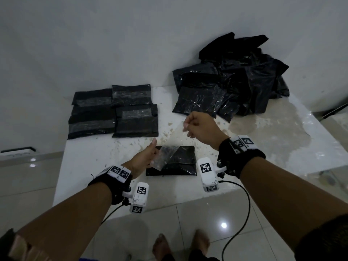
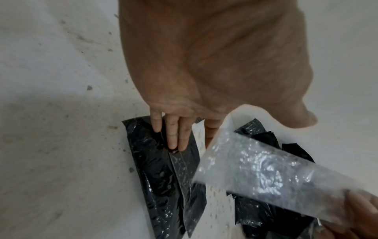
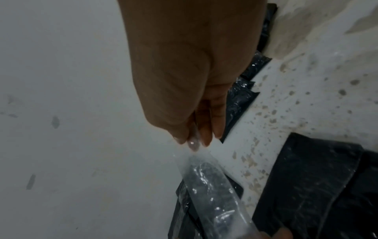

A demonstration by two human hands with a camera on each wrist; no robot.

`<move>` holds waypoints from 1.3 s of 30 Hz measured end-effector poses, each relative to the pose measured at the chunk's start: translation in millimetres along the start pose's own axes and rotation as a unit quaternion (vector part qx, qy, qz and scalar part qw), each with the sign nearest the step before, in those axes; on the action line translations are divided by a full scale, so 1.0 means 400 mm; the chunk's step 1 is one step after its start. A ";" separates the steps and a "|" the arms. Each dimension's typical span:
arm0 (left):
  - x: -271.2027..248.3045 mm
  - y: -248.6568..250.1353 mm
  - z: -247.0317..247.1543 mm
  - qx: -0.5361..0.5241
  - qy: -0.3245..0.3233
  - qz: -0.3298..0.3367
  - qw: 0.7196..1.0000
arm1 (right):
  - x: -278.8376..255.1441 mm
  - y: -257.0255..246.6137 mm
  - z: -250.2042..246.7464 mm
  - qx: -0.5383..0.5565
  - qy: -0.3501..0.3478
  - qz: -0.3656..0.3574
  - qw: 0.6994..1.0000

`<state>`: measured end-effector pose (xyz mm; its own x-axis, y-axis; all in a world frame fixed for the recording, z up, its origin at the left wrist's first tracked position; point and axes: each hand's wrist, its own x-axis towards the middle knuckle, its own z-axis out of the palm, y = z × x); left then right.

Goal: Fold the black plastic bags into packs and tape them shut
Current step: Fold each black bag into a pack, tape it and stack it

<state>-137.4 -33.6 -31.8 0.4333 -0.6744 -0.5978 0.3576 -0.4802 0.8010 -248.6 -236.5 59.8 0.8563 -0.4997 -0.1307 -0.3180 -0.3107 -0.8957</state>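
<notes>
Where hands (image 1: 146, 157) pinch, tape (image 1: 169, 147) blurs.

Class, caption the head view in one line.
Both hands stretch a clear tape strip above a folded black plastic pack on a white table.

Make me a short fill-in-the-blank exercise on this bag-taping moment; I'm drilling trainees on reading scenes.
1. Both hands stretch a strip of clear ____ above the folded pack.
2. The right hand holds its end ____ than the left hand holds its end.
3. The taped packs lie on the table's far ____ side.
4. The heap of loose bags is coloured ____.

Missing words: tape; higher; left; black
</notes>
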 end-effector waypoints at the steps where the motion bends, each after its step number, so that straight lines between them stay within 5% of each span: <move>1: -0.005 -0.004 -0.001 -0.008 -0.008 0.010 1.000 | -0.001 0.005 0.010 0.024 0.008 0.015 1.000; 5: -0.018 -0.011 0.008 0.051 -0.012 0.030 0.998 | -0.007 0.031 0.035 0.100 0.037 0.070 0.992; 12: 0.000 -0.052 0.006 0.119 0.129 0.070 0.982 | -0.013 0.095 0.036 0.147 0.067 0.131 0.978; 29: -0.046 -0.051 0.071 0.090 0.307 0.086 0.944 | -0.070 0.241 0.064 0.120 0.055 0.163 0.978; 39: -0.035 -0.060 0.058 0.118 0.294 0.079 0.945 | -0.107 0.288 0.101 0.108 0.084 0.169 0.976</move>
<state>-171.1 -25.6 -41.7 0.8758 -0.3525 -0.3297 0.0858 -0.5585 0.8250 -305.2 -218.3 -54.9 0.6337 -0.6746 -0.3786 -0.4612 0.0635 -0.8850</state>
